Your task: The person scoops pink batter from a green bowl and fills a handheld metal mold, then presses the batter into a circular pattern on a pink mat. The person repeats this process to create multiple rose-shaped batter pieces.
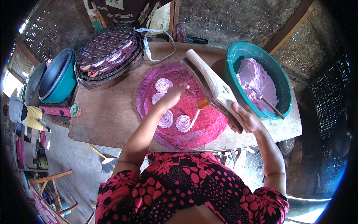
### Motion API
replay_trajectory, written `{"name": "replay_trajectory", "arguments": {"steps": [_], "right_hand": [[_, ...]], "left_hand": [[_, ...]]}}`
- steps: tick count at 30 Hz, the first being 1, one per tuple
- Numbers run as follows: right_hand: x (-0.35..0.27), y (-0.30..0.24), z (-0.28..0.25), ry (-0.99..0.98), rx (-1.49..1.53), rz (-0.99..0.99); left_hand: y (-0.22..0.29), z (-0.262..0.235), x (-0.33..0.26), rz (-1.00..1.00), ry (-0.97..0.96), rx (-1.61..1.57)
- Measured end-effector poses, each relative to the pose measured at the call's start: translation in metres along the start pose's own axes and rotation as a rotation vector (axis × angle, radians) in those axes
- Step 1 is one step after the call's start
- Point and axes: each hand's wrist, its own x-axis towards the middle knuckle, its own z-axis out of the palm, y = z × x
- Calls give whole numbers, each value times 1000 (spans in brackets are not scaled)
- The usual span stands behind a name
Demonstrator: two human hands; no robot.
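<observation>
I find my premises to be a small food workshop of rustic, homelike build. Evidence: plaited walling (212, 20) at 1 o'clock, daylight pricking through; worn grey floor (80, 175) at 8 o'clock. At the clock's centre, my wooden table (100, 119) bears pink swirls (183, 123) on a red mesh round (210, 128). At 2 o'clock, a teal basin (232, 56) contains pink dough (253, 74); at 10 o'clock, stacked lattice trays (104, 43) hold further swirls.

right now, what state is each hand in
Left hand: partly open, holding nothing visible.
Right hand: closed, holding the wooden tool.
</observation>
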Motion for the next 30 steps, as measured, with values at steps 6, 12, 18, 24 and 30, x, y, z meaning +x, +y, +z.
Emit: {"name": "replay_trajectory", "arguments": {"steps": [6, 12, 18, 24, 30], "right_hand": [[22, 18, 16, -25, -19, -24], [35, 21, 33, -20, -19, -22], [38, 21, 42, -41, -18, -63], [39, 34, 50, -81, -76, -69], [41, 49, 50, -144, -9, -82]], "left_hand": [[-22, -5, -33, 2, 115, -126], [-33, -20, -44, -8, 313, -111], [-35, -21, -53, 27, 396, -78], [-42, -13, -67, 19, 343, -16], [-74, -3, -70, 0, 321, -134]]}}
